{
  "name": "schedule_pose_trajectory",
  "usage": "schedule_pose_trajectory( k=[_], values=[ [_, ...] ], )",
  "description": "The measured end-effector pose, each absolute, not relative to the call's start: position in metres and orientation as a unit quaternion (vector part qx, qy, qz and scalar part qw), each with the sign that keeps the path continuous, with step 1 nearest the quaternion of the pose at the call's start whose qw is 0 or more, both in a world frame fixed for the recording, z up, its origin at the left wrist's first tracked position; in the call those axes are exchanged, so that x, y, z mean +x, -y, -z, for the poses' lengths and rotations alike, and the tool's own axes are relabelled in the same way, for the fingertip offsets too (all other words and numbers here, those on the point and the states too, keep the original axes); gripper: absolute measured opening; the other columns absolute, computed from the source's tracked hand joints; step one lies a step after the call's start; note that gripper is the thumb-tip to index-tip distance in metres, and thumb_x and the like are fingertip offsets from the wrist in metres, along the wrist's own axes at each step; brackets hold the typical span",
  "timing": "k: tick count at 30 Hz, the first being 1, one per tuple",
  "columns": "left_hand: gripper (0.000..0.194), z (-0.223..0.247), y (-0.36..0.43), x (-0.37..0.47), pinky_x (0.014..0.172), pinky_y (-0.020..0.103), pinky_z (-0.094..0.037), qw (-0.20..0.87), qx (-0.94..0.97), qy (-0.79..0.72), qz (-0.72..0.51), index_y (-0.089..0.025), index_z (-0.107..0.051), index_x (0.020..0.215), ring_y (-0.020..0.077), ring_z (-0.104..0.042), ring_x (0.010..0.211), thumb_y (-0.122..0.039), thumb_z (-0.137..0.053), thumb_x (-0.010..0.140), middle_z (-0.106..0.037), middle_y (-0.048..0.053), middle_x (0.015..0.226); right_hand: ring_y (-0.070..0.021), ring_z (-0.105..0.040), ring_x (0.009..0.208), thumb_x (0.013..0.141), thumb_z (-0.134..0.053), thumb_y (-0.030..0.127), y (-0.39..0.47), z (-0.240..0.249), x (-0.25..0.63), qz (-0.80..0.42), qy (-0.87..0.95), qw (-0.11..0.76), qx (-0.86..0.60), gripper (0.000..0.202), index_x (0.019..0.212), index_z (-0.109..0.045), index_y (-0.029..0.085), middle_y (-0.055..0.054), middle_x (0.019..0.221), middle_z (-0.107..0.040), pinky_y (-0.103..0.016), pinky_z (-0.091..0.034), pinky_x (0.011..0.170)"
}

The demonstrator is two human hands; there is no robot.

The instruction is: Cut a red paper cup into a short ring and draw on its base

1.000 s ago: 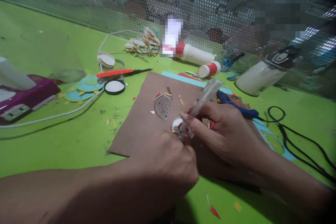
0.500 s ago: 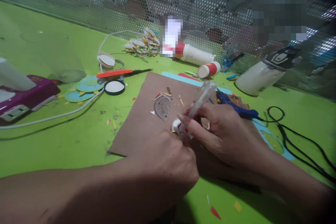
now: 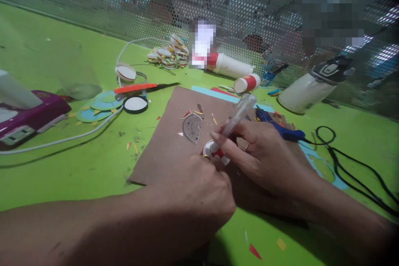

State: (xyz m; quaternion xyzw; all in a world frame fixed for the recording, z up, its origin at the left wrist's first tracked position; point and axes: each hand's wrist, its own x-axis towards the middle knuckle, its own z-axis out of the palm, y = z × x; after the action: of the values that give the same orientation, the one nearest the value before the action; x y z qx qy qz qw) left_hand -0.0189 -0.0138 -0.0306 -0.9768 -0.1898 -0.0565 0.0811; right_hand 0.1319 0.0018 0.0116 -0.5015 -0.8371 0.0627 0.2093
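Note:
My right hand (image 3: 258, 153) is closed around a clear pen-like tube (image 3: 240, 112), tilted with its lower end down at a small round white and red paper piece (image 3: 226, 158). My left hand (image 3: 202, 187) is a fist pressed against that piece, its fingertips hidden beneath the knuckles. A bit of yellow shows at the piece's near edge. Both hands are over a brown board (image 3: 158, 149). On the board, just beyond my left hand, lies a clear protractor (image 3: 192, 128) among paper scraps. A blue glue gun (image 3: 277, 126) lies past my right hand.
An orange craft knife (image 3: 135, 88), black-rimmed disc (image 3: 135, 104) and blue paper rings (image 3: 93, 113) are at left, near a purple power strip (image 3: 34, 116). Paper cups (image 3: 247, 83) and a bottle (image 3: 301, 91) stand or lie behind. A black cord (image 3: 352, 174) curls at right.
The tube has shifted slightly in my right hand, and a little more of the red and white piece shows. My left hand stays nearly still.

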Motion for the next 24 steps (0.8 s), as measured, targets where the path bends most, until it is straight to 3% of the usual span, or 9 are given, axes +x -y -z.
schedule_pose_trajectory(
  k=[8,17,24],
  values=[
    [0.016,0.028,0.013,-0.02,0.039,0.03,-0.023,0.073,-0.978,0.188,0.05,-0.013,-0.063,0.061,0.0163,-0.053,0.046,-0.011,-0.06,0.077,-0.061,0.007,0.055,-0.0148,-0.061,0.062,0.093,-0.052,0.028,-0.005,-0.004,0.134,-0.099,0.827,0.242,-0.498,0.024,0.078,-0.067,0.017,-0.003,0.072,-0.071,-0.026,-0.038,0.055],
    [0.018,0.023,0.012,-0.018,0.039,0.029,-0.026,0.027,-0.98,0.195,0.006,-0.015,-0.063,0.06,0.0159,-0.052,0.043,-0.006,-0.058,0.074,-0.065,0.006,0.056,-0.0157,-0.062,0.065,0.089,-0.052,0.021,0.002,-0.014,0.131,-0.098,0.83,0.179,-0.519,0.017,0.082,-0.067,0.019,-0.002,0.076,-0.072,-0.026,-0.034,0.054],
    [0.019,0.027,0.013,-0.02,0.04,0.03,-0.027,0.04,-0.979,0.199,0.034,-0.015,-0.064,0.061,0.0166,-0.052,0.043,-0.003,-0.054,0.071,-0.064,0.007,0.055,-0.0151,-0.061,0.065,0.091,-0.051,0.024,-0.002,-0.008,0.132,-0.134,0.821,0.212,-0.513,0.02,0.076,-0.062,0.018,-0.002,0.075,-0.07,-0.027,-0.037,0.058]
  ],
)
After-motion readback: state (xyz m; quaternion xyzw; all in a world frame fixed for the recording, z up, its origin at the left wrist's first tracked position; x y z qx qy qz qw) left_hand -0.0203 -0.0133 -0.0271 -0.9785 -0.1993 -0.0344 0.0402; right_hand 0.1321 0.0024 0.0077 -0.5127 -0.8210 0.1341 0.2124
